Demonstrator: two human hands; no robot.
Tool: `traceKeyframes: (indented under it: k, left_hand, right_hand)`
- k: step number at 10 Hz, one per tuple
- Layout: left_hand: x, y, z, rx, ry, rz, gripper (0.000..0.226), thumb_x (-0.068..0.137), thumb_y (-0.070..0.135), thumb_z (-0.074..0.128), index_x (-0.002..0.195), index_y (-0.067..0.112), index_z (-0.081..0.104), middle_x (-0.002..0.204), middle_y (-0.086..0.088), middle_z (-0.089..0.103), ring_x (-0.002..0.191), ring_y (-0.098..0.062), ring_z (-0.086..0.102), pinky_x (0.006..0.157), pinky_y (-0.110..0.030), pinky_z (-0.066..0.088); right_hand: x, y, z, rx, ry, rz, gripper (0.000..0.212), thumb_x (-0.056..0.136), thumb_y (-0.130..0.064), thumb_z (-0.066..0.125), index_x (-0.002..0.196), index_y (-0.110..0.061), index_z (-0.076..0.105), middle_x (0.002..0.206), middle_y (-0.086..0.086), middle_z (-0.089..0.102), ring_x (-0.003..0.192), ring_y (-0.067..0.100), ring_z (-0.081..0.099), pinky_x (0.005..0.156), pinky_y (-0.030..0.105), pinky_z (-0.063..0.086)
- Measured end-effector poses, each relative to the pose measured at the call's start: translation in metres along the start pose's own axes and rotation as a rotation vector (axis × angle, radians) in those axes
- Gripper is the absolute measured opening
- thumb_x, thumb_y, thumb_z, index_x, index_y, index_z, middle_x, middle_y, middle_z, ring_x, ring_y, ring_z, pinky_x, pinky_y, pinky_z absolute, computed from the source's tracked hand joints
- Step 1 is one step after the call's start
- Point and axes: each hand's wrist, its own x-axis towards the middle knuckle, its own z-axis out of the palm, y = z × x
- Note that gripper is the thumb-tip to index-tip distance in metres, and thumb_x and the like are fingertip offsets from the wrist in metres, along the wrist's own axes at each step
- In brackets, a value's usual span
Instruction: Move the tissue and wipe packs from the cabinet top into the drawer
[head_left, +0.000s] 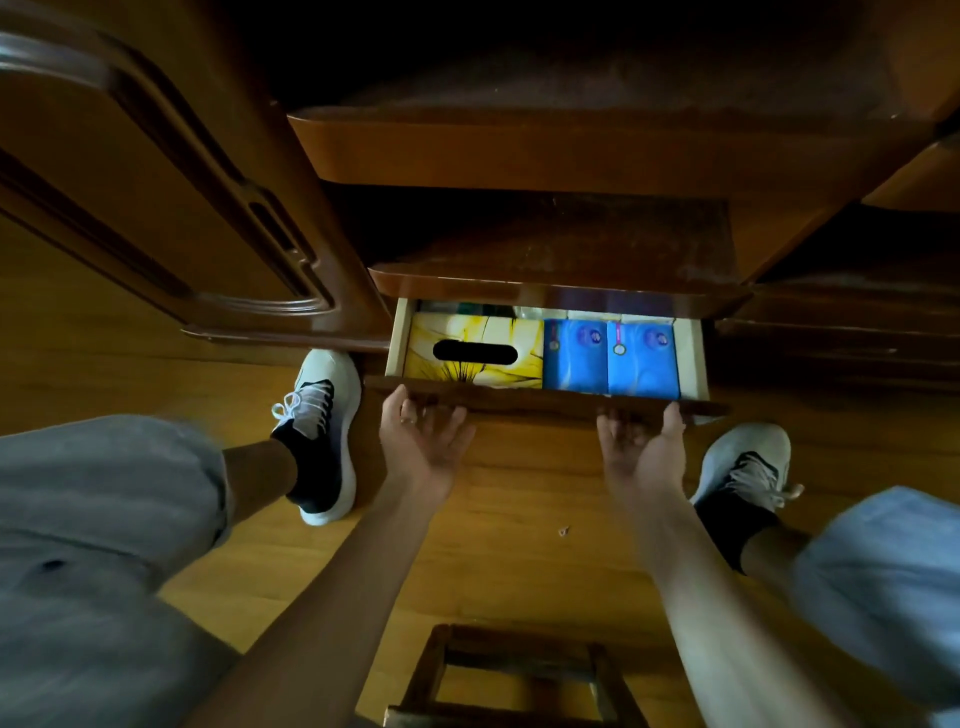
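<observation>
The wooden drawer (693, 358) stands partly pulled out under the cabinet top (561, 291). Inside lies a yellow tissue box (472, 332) with a dark oval slot on the left, and two blue wipe packs (575, 358) (644, 361) side by side on the right. Behind them a few more items show, mostly hidden by the cabinet edge. My left hand (423, 441) touches the drawer's front panel (540, 400) near its left end, palm up with fingers spread. My right hand (641, 441) rests against the same panel near its right end, fingers curled under its edge.
A tall cabinet door (156, 182) stands at the left. A higher shelf (571, 150) juts out above the cabinet top. My feet in white shoes (322, 431) (743, 462) flank the drawer on the wooden floor. A small wooden stool (514, 675) sits near the bottom edge.
</observation>
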Motion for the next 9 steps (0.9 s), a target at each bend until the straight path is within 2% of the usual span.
traceKeyframes:
  k: [1, 2, 3, 4, 5, 6, 7, 8, 9]
  left_hand:
    - [0.016, 0.001, 0.013, -0.021, 0.002, -0.004, 0.037, 0.096, 0.049, 0.051, 0.114, 0.018, 0.062, 0.116, -0.011, 0.057, 0.117, -0.033, 0.060, 0.110, -0.051, 0.041]
    - [0.036, 0.004, 0.021, -0.049, -0.045, 0.018, 0.044, 0.100, 0.050, 0.047, 0.132, 0.023, 0.062, 0.133, -0.011, 0.062, 0.127, -0.035, 0.060, 0.112, -0.049, 0.042]
    - [0.056, 0.018, 0.041, -0.061, -0.100, 0.026, 0.054, 0.101, 0.060, 0.040, 0.144, 0.031, 0.051, 0.148, -0.011, 0.053, 0.128, -0.038, 0.058, 0.114, -0.048, 0.040]
    - [0.082, 0.031, 0.067, -0.084, -0.134, 0.017, 0.070, 0.098, 0.070, 0.031, 0.159, 0.034, 0.025, 0.163, -0.013, 0.031, 0.138, -0.041, 0.046, 0.119, -0.049, 0.032]
    - [0.097, 0.029, 0.079, -0.088, -0.147, 0.007, 0.074, 0.098, 0.071, 0.029, 0.160, 0.040, 0.005, 0.169, -0.010, 0.012, 0.145, -0.045, 0.034, 0.118, -0.047, 0.033]
    - [0.096, 0.025, 0.077, -0.047, -0.161, 0.011, 0.072, 0.099, 0.065, 0.037, 0.160, 0.042, 0.006, 0.169, -0.009, 0.014, 0.143, -0.043, 0.038, 0.119, -0.047, 0.033]
    - [0.092, 0.031, 0.075, 0.066, -0.091, 0.061, 0.070, 0.101, 0.050, 0.051, 0.160, 0.033, 0.018, 0.161, -0.015, 0.033, 0.128, -0.036, 0.059, 0.112, -0.045, 0.044]
    - [0.082, 0.036, 0.071, 0.161, -0.038, 0.077, 0.061, 0.102, 0.040, 0.055, 0.156, 0.023, 0.032, 0.146, -0.015, 0.053, 0.113, -0.029, 0.069, 0.100, -0.040, 0.055]
    - [0.064, 0.044, 0.063, 0.361, -0.001, 0.069, 0.044, 0.102, 0.034, 0.058, 0.143, 0.019, 0.050, 0.128, -0.010, 0.067, 0.099, -0.022, 0.074, 0.085, -0.036, 0.061]
  right_hand:
    - [0.012, 0.001, 0.015, 0.004, -0.011, -0.022, 0.066, 0.097, -0.046, 0.062, 0.156, -0.036, 0.034, 0.139, 0.009, 0.057, 0.114, 0.030, 0.068, 0.080, 0.040, 0.062]
    - [0.025, 0.003, 0.032, -0.072, -0.037, -0.076, 0.063, 0.100, -0.038, 0.060, 0.157, -0.032, 0.034, 0.138, -0.006, 0.059, 0.119, 0.030, 0.065, 0.087, 0.033, 0.060]
    - [0.048, -0.006, 0.054, -0.133, -0.042, -0.092, 0.059, 0.101, -0.029, 0.062, 0.155, -0.021, 0.040, 0.131, -0.016, 0.065, 0.124, 0.030, 0.062, 0.095, 0.030, 0.056]
    - [0.066, -0.022, 0.084, -0.037, -0.074, -0.038, 0.049, 0.102, -0.030, 0.060, 0.149, -0.031, 0.046, 0.138, 0.008, 0.060, 0.117, 0.031, 0.065, 0.086, 0.042, 0.061]
    - [0.073, -0.021, 0.101, -0.016, -0.086, -0.038, 0.058, 0.105, -0.028, 0.056, 0.154, -0.048, 0.031, 0.150, 0.008, 0.046, 0.128, 0.033, 0.055, 0.103, 0.048, 0.052]
    - [0.067, -0.015, 0.099, -0.083, -0.117, -0.057, 0.067, 0.104, -0.032, 0.056, 0.157, -0.047, 0.018, 0.159, 0.008, 0.037, 0.137, 0.032, 0.049, 0.108, 0.045, 0.048]
    - [0.065, -0.017, 0.094, -0.186, -0.131, -0.109, 0.072, 0.104, -0.031, 0.056, 0.159, -0.046, 0.013, 0.159, 0.010, 0.037, 0.135, 0.031, 0.052, 0.109, 0.045, 0.048]
    - [0.053, -0.030, 0.091, -0.301, -0.097, -0.118, 0.071, 0.103, -0.027, 0.060, 0.160, -0.038, 0.020, 0.153, 0.011, 0.046, 0.125, 0.027, 0.061, 0.104, 0.043, 0.052]
    - [0.034, -0.038, 0.080, -0.411, -0.030, -0.124, 0.052, 0.102, -0.020, 0.059, 0.151, -0.024, 0.043, 0.136, 0.011, 0.062, 0.112, 0.022, 0.068, 0.093, 0.037, 0.058]
